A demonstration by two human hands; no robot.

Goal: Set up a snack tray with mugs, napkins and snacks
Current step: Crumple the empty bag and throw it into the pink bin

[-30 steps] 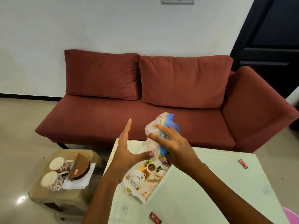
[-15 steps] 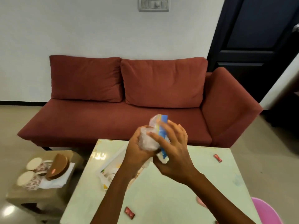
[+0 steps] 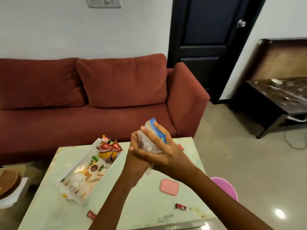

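Above the pale green table (image 3: pixel 132 211) I hold a crumpled clear and blue plastic bag (image 3: pixel 153 130) between both hands. My left hand (image 3: pixel 135 146) cups it from the left, and my right hand (image 3: pixel 164 150) wraps over it from the right. A white printed snack tray (image 3: pixel 99 181) lies on the table to the left of my hands, with red snack packets (image 3: pixel 110 146) piled at its far end. Small red wrapped candies lie loose on the table: one (image 3: pixel 180 207) near the front right, one (image 3: pixel 91 214) at the front, one (image 3: pixel 181 146) behind my right hand.
A pink square object (image 3: pixel 169 187) lies on the table under my right forearm. A red sofa (image 3: pixel 99 90) stands behind the table. At the left edge a low stool holds a brown round thing (image 3: pixel 10 181) on white napkins. A pink stool (image 3: pixel 227 188) and a dark side table (image 3: pixel 279 98) are to the right.
The view has swung right, so the mugs on the stool are out of frame. My left hand closed onto the bag, and both hands now squeeze it together.
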